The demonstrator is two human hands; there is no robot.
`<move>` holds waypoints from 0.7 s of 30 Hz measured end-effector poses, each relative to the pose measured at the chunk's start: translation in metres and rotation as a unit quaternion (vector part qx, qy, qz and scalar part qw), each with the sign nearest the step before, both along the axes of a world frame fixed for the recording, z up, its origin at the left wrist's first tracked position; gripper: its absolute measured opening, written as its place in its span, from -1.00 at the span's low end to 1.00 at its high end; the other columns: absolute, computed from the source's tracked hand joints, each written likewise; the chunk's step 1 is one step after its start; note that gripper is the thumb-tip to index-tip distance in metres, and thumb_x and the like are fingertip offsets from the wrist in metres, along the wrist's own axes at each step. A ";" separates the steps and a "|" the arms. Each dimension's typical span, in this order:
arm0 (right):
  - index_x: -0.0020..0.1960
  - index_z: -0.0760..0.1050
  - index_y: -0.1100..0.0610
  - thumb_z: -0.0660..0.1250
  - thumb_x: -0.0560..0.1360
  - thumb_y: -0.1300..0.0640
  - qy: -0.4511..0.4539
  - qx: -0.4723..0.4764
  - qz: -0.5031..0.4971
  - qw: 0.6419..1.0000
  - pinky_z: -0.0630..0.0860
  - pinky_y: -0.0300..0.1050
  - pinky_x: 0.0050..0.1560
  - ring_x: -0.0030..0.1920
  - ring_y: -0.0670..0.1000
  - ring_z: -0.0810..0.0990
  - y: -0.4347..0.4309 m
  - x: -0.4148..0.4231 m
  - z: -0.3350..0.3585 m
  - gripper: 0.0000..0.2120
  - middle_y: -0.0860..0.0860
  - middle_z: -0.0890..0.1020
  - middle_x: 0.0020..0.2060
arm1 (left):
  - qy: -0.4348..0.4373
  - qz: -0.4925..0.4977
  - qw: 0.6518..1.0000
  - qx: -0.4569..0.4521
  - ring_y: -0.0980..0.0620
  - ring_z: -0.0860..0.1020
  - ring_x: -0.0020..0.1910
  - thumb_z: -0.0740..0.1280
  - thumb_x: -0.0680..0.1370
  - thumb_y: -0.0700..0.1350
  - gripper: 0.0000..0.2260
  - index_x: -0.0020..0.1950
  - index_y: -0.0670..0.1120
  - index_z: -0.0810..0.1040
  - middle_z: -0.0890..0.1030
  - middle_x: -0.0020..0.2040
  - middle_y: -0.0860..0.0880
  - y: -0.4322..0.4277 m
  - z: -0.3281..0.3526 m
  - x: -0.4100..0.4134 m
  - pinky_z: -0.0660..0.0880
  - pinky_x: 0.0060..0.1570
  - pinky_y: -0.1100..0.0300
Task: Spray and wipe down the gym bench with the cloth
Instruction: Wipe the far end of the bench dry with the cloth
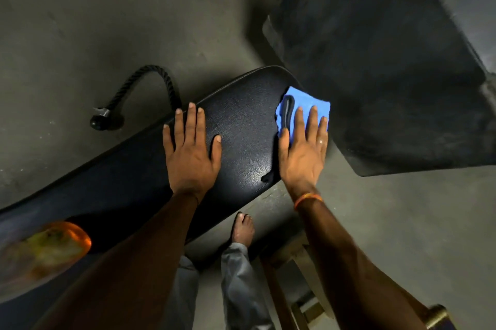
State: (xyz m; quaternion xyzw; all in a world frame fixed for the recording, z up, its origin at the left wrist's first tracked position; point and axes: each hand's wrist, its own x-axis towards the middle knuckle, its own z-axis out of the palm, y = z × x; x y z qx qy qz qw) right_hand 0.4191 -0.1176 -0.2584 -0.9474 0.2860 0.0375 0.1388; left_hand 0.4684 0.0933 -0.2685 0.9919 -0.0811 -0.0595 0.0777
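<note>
A black padded gym bench (241, 125) runs from the lower left up to the middle of the view. My left hand (190, 152) lies flat on the pad, fingers spread, holding nothing. My right hand (306, 150) presses flat on a blue cloth (303, 101) at the bench's far right edge, near its rounded end. Part of the cloth is hidden under my fingers. An orange-tinted bottle (43, 252), blurred, lies on the bench at the lower left.
A black rope handle (150, 88) lies on the grey floor left of the bench. A large dark mat (375, 61) covers the floor at the upper right. My bare foot (243, 230) stands under the bench edge, beside a wooden frame (298, 276).
</note>
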 end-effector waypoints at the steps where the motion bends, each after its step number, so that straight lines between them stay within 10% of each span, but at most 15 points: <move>1: 0.64 0.19 0.05 0.02 0.69 -0.15 0.008 -0.007 0.001 1.000 0.06 0.15 0.63 0.65 0.25 0.07 -0.006 0.015 -0.002 -0.43 0.13 0.17 0.64 | 0.000 0.000 1.000 0.000 -0.08 -0.01 0.65 0.00 0.69 0.18 -0.41 0.66 -0.08 0.05 0.03 0.67 -0.04 0.000 0.000 0.000 -0.01 0.59 -0.19; 8: 0.59 0.30 0.00 0.00 0.67 -0.21 -0.010 0.095 -0.065 0.993 0.35 0.15 0.44 0.46 0.26 0.41 -0.050 0.083 -0.012 -0.44 0.12 0.42 0.51 | -0.003 -0.004 1.000 0.004 -0.08 -0.02 0.65 -0.03 0.70 0.19 -0.41 0.66 -0.08 0.04 0.03 0.67 -0.04 0.000 -0.003 -0.003 -0.01 0.60 -0.18; 15: 0.63 0.24 0.06 0.02 0.69 -0.08 -0.027 -0.005 0.058 0.998 0.10 0.17 0.63 0.65 0.20 0.08 0.030 -0.031 -0.005 -0.46 0.09 0.20 0.64 | -0.017 -0.001 1.000 0.001 -0.10 0.03 0.65 0.03 0.69 0.17 -0.42 0.65 -0.09 0.11 0.08 0.67 -0.05 0.000 -0.003 -0.001 0.00 0.59 -0.17; 21: 0.64 0.18 -0.10 0.01 0.70 -0.10 -0.016 0.012 0.183 0.983 0.05 0.17 0.63 0.66 0.12 0.04 0.011 0.069 -0.006 -0.49 -0.04 0.16 0.65 | -0.012 -0.002 1.000 0.000 -0.09 0.01 0.65 0.00 0.69 0.18 -0.41 0.65 -0.08 0.08 0.06 0.67 -0.05 0.000 -0.005 0.000 -0.01 0.59 -0.18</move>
